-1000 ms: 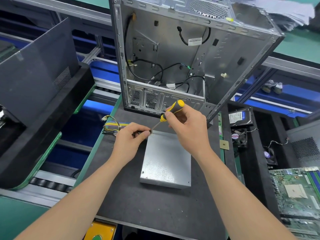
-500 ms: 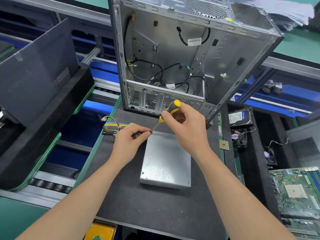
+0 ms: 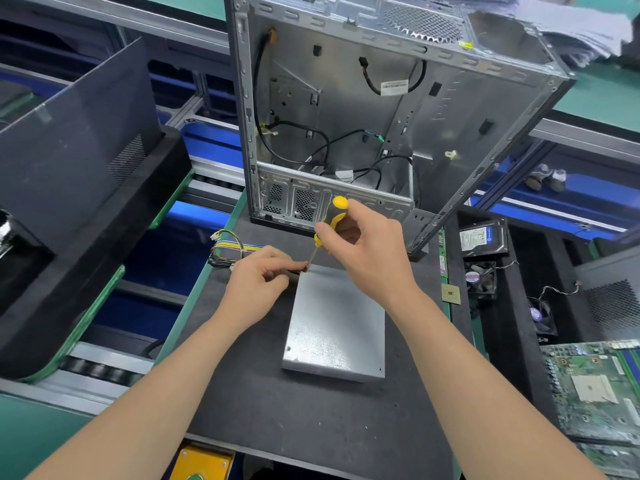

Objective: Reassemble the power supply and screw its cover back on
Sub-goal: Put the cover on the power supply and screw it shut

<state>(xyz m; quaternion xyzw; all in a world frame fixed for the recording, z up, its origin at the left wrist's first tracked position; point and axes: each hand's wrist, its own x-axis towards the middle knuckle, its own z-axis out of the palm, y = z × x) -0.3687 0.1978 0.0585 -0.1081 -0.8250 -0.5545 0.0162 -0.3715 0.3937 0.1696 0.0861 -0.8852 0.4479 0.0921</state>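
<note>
The power supply (image 3: 332,370) is lying flat on the dark surface (image 3: 277,410), just in front of the open computer case (image 3: 346,116), with its grey cover (image 3: 339,306) facing up. The right hand (image 3: 367,251) is gripping the yellow-and-black screwdriver (image 3: 332,220), fingers wrapped round the handle. Over the last second the handle has been swinging up and leftward, so the shaft is now standing steeper, its tip at the cover's far left corner. The left hand (image 3: 256,282) is staying curled at that same corner, fingertips meeting beside the tip; whether they are pinching a screw cannot be told. This probably means the driver is lining up squarely to drive this corner's screw. The near left hole (image 3: 288,348) seems to be showing no screw, so fastening is likely far from finished. The cable bundle (image 3: 232,247) is trailing off to the left
</note>
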